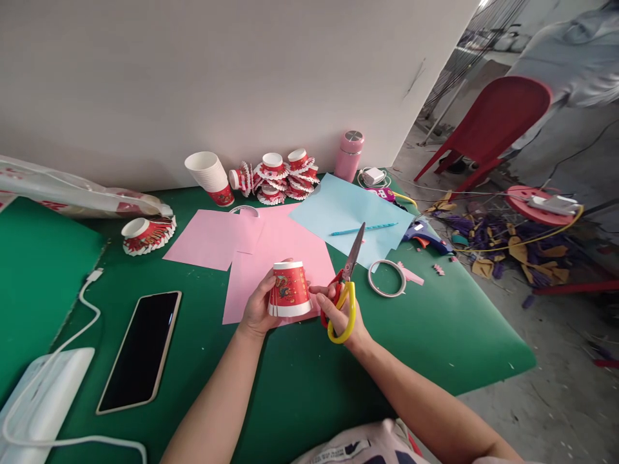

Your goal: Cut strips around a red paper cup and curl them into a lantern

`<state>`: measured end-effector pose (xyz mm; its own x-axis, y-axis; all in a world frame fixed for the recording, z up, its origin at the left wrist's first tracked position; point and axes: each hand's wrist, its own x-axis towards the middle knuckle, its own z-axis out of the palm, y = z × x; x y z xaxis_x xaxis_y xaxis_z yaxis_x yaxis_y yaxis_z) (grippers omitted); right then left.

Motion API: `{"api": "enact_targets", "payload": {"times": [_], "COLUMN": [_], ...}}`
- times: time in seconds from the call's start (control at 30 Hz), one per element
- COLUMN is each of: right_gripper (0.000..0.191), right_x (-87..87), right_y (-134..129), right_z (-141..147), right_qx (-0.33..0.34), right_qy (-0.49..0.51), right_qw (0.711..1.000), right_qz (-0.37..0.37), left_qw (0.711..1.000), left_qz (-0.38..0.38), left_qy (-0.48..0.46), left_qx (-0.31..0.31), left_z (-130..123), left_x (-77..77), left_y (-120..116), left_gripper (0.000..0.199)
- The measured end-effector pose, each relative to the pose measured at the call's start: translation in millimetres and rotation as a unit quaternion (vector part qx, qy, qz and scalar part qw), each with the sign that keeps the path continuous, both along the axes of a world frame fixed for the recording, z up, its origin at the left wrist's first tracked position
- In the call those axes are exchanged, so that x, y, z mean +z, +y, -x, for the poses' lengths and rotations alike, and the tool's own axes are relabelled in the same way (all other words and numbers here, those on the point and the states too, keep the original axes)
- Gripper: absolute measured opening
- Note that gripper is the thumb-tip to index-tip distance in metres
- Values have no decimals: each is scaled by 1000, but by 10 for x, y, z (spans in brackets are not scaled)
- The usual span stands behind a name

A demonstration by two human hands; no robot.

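My left hand (258,306) is closed around the side of a red paper cup (291,290) with a gold pattern. The cup is upside down, its wider white rim facing me, and thin slits show along its left side. In my right hand (345,316) is a pair of scissors (346,280) with red and yellow handles, blades pointing up and away. A finger of that hand reaches toward the cup's right side. Pink paper sheets (256,277) lie beneath and beyond the cup. A light blue sheet (333,206) with a blue pen (363,229) on it lies farther back.
Cut, fringed cups (273,169), a stack of paper cups (209,174) and a pink thermos (349,154) stand along the wall. A tape roll (387,278) and a glue gun (428,237) lie right. A phone (140,351) lies left. Behind a red chair (493,122) is another person.
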<state>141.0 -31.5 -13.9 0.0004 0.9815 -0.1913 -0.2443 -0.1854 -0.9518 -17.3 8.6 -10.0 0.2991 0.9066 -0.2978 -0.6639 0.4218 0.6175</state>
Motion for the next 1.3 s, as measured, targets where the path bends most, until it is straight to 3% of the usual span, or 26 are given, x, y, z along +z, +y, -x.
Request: {"api": "enact_targets", "payload": {"times": [0.47, 0.83, 1.07, 1.3], "right_gripper": [43, 49, 47, 46], "right_x": [-33, 8, -16, 15], "right_y": [-7, 9, 27, 3], "right_z": [18, 23, 13, 39], "right_qx": [-4, 8, -2, 13], "right_qy": [19, 13, 9, 17], "right_qw": [1000, 1000, 1000, 1000], "right_qz": [-9, 7, 29, 15], "left_qw": [999, 998, 998, 998], "left_qz": [-40, -26, -51, -47], "left_qy": [18, 54, 23, 17], "left_qx": [5, 8, -16, -41], "left_z": [-18, -63, -65, -81], "left_x": [16, 26, 10, 34], "left_y": [-6, -12, -13, -19], "left_gripper": [43, 55, 36, 38]}}
